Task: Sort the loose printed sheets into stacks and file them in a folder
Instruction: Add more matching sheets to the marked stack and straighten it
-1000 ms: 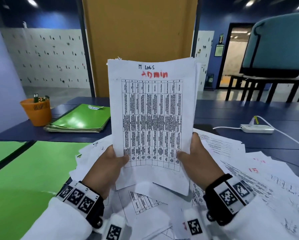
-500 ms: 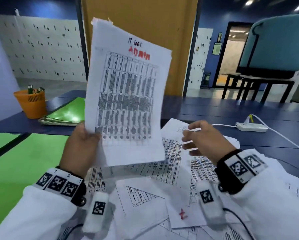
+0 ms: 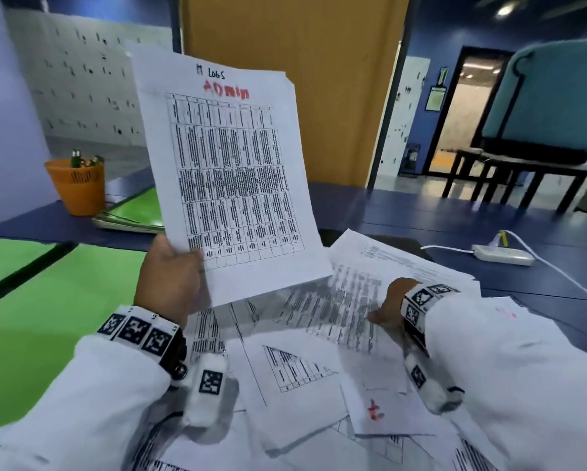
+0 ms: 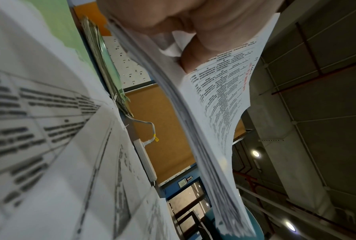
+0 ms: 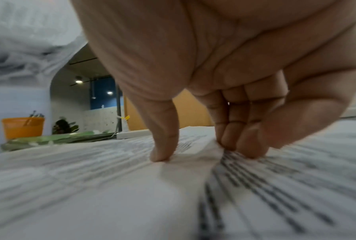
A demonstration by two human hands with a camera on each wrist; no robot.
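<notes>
My left hand grips the lower left corner of a stack of printed sheets and holds it upright over the table. Its top sheet has a printed table and "ADMIN" in red. The left wrist view shows the stack edge-on, with my left hand curled round it. My right hand is down on the heap of loose sheets. Thumb and fingertips of the right hand pinch a printed sheet, which buckles up between them. A pile of green folders lies at the back left.
An orange pen cup stands beside the folders. A white power strip with its cable lies at the back right. A green mat covers the table to my left. An upturned teal chair sits on a far table.
My right hand let go of the stack and dropped onto the loose sheets on the table. My left hand alone now holds the stack, shifted left and tilted.
</notes>
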